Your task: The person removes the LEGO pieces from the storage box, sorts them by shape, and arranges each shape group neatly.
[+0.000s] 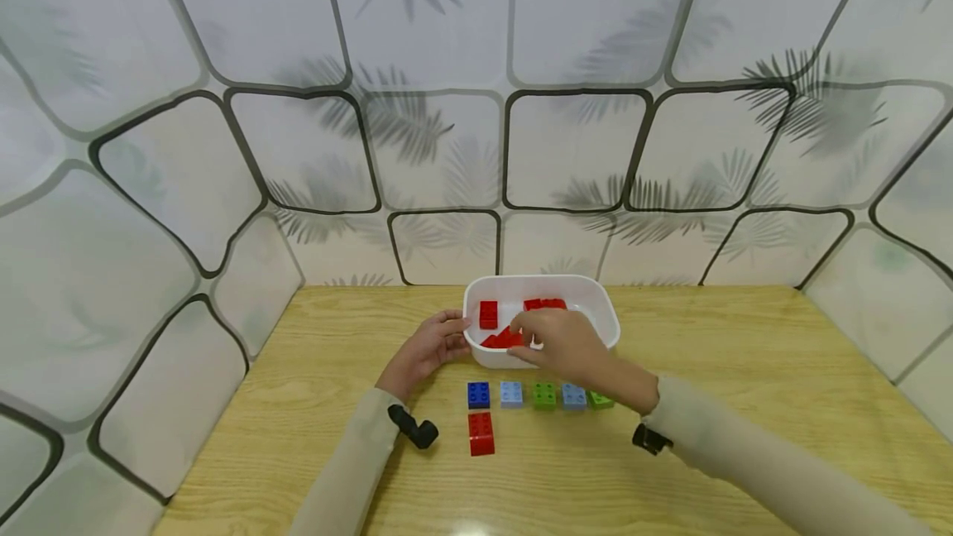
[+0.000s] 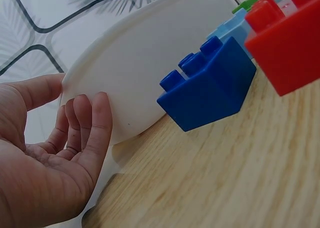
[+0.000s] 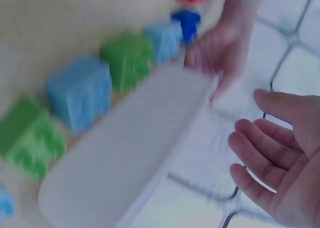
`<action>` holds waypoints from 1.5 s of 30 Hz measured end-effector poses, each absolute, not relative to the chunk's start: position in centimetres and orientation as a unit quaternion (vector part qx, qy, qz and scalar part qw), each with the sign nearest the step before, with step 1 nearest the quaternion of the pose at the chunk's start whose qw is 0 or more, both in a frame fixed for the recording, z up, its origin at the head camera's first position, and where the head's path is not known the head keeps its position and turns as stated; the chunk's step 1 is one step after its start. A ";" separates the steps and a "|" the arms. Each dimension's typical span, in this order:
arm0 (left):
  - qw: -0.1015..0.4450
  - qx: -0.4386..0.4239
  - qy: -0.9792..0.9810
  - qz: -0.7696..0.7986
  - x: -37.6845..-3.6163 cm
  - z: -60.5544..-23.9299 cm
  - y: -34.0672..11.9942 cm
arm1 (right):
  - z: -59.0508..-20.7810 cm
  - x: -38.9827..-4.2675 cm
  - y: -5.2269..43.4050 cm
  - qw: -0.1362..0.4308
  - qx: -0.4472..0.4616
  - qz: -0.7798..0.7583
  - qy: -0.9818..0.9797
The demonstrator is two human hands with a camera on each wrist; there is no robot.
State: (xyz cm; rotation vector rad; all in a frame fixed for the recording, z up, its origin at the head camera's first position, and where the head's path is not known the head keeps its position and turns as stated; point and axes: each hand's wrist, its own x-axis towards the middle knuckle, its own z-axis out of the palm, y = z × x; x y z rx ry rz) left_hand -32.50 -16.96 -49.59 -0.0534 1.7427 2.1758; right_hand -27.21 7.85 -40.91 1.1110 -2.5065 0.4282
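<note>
A white plastic tub (image 1: 541,361) stands at the far edge of the table with red toy bricks (image 1: 488,315) inside. At its left end, my left hand (image 1: 430,347) holds the wall, thumb at the rim and fingers against the outside; the left wrist view shows this hand (image 2: 65,138) close up. Above the tub's front part hovers my right hand (image 1: 560,343), fingers loosely bent. Nothing shows between its fingers in the right wrist view, where the hand (image 3: 280,158) is beside the tub's rim. It covers part of the tub's inside in the head view.
In front of the tub runs a row of bricks: a dark blue brick (image 1: 479,394), a light blue brick (image 1: 511,394), a green brick (image 1: 544,395), another light blue brick (image 1: 573,396) and a partly hidden green brick (image 1: 600,400). A red brick (image 1: 481,434) lies nearer me.
</note>
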 end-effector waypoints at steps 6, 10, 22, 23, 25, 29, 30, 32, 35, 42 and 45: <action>0.173 -0.025 0.617 0.767 -32.6 -49.6 -16.9 | -39.5 -31.1 10.3 0.116 0.378 0.150 -0.906; 0.172 -0.032 0.617 0.767 -32.7 -49.6 -16.9 | -39.8 -33.6 11.6 0.065 0.370 0.138 -0.916; 0.169 -0.023 0.624 0.763 -32.6 -49.5 -17.1 | -41.0 -37.1 11.3 -0.025 0.347 0.112 -0.931; 0.171 -0.024 0.624 0.762 -32.6 -49.5 -17.1 | -41.1 -37.3 11.0 -0.031 0.348 0.109 -0.931; 0.173 -0.023 0.625 0.761 -32.6 -49.5 -17.1 | -41.0 -37.5 10.5 -0.045 0.348 0.104 -0.931; 0.174 -0.027 0.623 0.763 -32.6 -49.5 -16.8 | -41.0 -38.3 9.5 -0.068 0.348 0.086 -0.931; 0.173 -0.029 0.621 0.764 -32.6 -49.5 -16.8 | -40.9 -38.4 9.2 -0.078 0.344 0.083 -0.932; 0.172 -0.030 0.620 0.765 -32.6 -49.5 -16.7 | -41.0 -38.7 8.7 -0.095 0.334 0.074 -0.935; 0.171 -0.030 0.619 0.766 -32.7 -49.6 -16.8 | -41.0 -39.0 8.0 -0.118 0.312 0.064 -0.941; 0.171 -0.029 0.618 0.767 -32.8 -49.6 -16.9 | -41.8 -39.6 7.1 -0.124 0.312 0.010 -0.942; 0.174 -0.030 0.619 0.765 -32.8 -49.5 -16.8 | -42.1 -39.7 6.9 -0.131 0.302 0.003 -0.944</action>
